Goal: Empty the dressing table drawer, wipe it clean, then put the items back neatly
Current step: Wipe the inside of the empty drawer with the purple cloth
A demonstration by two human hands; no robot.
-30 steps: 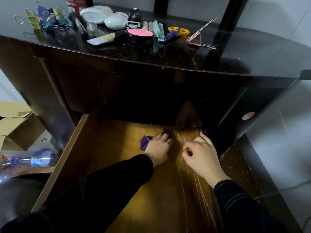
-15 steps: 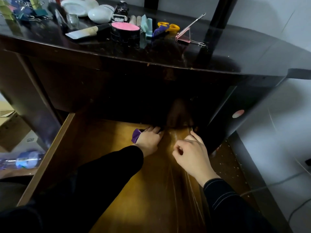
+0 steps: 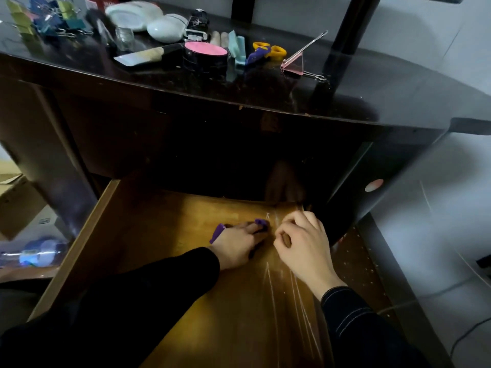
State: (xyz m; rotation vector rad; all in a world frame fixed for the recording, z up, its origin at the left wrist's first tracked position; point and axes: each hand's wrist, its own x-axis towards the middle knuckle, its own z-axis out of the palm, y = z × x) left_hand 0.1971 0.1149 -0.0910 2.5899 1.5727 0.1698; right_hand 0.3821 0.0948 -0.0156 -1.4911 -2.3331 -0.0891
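readable text: none | red box (image 3: 102,0), 11 o'clock: print blurred, cut by frame edge | bottle label (image 3: 33,255), 9 o'clock: smeared, illegible | round pink sticker (image 3: 374,185) on dressing table (image 3: 372,83) side, 3 o'clock: no letters discernible

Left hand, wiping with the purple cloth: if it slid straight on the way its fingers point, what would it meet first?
Probably the clear film that the right hand pinches up, just ahead of the left hand and its cloth; behind that, the dark back of the drawer. Depth is unclear.
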